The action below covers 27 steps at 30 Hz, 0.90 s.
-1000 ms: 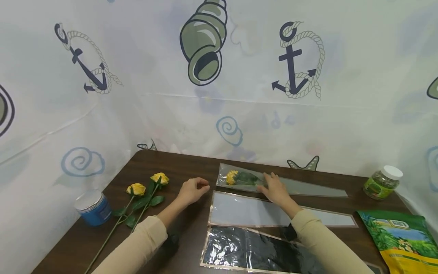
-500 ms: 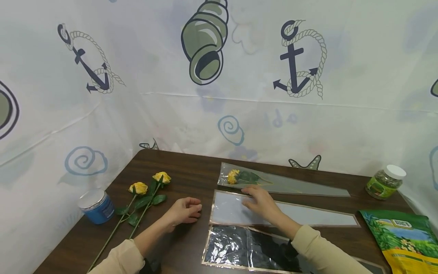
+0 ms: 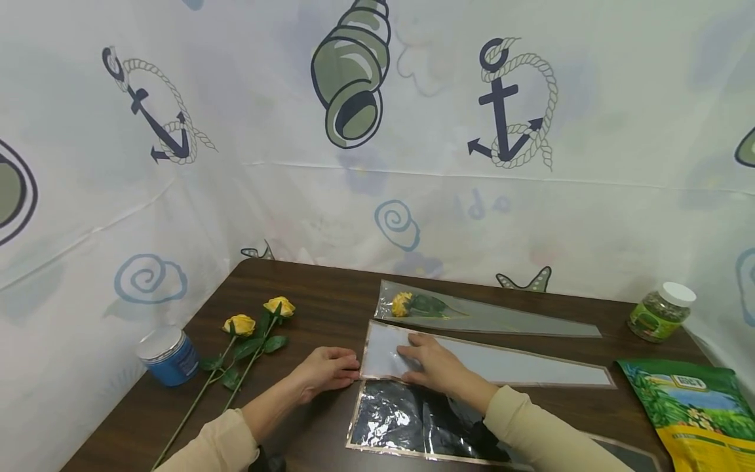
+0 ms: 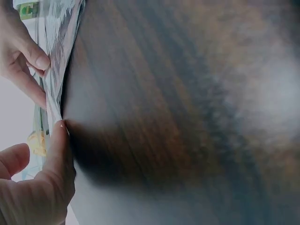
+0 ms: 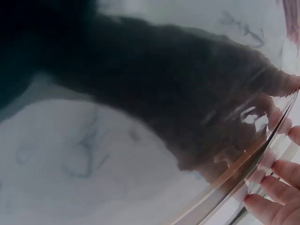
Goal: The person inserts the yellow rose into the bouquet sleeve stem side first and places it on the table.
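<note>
A long tapering white flower sleeve (image 3: 531, 367) with a copper-coloured border lies across the middle of the table. My right hand (image 3: 436, 367) rests on its wide end, fingers spread. My left hand (image 3: 327, 373) touches the sleeve's left edge with its fingertips; in the left wrist view the left hand (image 4: 42, 192) keeps its thumb apart from the index finger. Behind lies a clear-fronted sleeve (image 3: 525, 321) with a yellow rose (image 3: 402, 304) inside. Just in front is a shiny black sleeve (image 3: 389, 419), partly under the right arm. In the right wrist view, the right fingertips (image 5: 255, 206) meet glossy film.
Two yellow roses (image 3: 239, 325) with long stems lie at the left, beside a blue jar (image 3: 171, 360) with a silver lid. On the right stand a white-capped jar (image 3: 660, 314) and a green and yellow pouch (image 3: 693, 413). A printed cloth hangs behind the table.
My right hand has drawn back from the rose-filled sleeve onto the white one. The white sleeve has shifted slightly toward me. My left hand went down and then right to its edge.
</note>
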Available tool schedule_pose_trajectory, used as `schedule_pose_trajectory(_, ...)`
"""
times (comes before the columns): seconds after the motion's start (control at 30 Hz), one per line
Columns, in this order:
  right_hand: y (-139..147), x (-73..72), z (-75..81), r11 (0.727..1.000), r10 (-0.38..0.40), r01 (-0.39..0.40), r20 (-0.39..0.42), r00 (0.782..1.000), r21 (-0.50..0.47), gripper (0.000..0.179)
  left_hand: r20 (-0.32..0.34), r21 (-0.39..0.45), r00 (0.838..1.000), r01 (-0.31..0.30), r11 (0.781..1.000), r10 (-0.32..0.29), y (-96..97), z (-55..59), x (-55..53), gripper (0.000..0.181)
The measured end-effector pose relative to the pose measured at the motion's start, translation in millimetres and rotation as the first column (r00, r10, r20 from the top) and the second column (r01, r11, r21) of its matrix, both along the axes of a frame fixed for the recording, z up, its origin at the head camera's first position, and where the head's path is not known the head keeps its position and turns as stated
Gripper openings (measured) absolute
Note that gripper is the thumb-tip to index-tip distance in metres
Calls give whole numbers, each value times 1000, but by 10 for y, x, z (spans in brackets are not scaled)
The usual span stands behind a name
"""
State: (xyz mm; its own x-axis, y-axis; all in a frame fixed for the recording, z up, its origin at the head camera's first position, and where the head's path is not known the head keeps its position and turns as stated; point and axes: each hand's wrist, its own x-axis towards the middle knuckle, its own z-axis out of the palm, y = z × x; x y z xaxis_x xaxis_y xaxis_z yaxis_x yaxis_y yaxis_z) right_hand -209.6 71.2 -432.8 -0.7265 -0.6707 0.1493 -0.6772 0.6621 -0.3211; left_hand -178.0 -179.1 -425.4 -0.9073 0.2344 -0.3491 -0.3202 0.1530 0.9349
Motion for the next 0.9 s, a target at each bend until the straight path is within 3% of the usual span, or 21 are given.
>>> schedule_pose_trajectory(0.17, -21, 2, -10, 1000, -9, 10, -23, 1000, 9, 49, 10, 1, 1000, -10, 1000, 10, 63, -19, -68, 47)
schedule_pose_trajectory(0.4, -33, 110, -28, 1000, 10, -9, -46, 999, 25, 51, -24, -1, 998, 61, 998, -61, 141, -82, -54, 41)
schedule_pose_trajectory(0.53, -45, 138, -43, 1000, 10, -9, -59, 998, 18, 48, -37, -9, 999, 36, 999, -36, 166, -112, -31, 30)
schedule_pose_trajectory(0.63, -63, 117, -52, 998, -15, 11, -59, 998, -65, 42, -47, -14, 999, 4, 1000, -4, 201, -118, -50, 24)
schedule_pose_trajectory(0.73, -108, 77, -44, 970, -77, 73, -9, 997, -232, 34, -66, -24, 998, -18, 1000, 17, 253, -110, -83, 21)
schedule_pose_trajectory(0.83, -186, 33, -16, 908, -132, 147, 64, 989, -393, 29, -98, -41, 995, -28, 999, 24, 304, -107, -112, 19)
schedule_pose_trajectory(0.9, -244, 10, 5, 881, -156, 180, 91, 984, -438, 29, -117, -55, 993, -29, 998, 22, 334, -109, -127, 18)
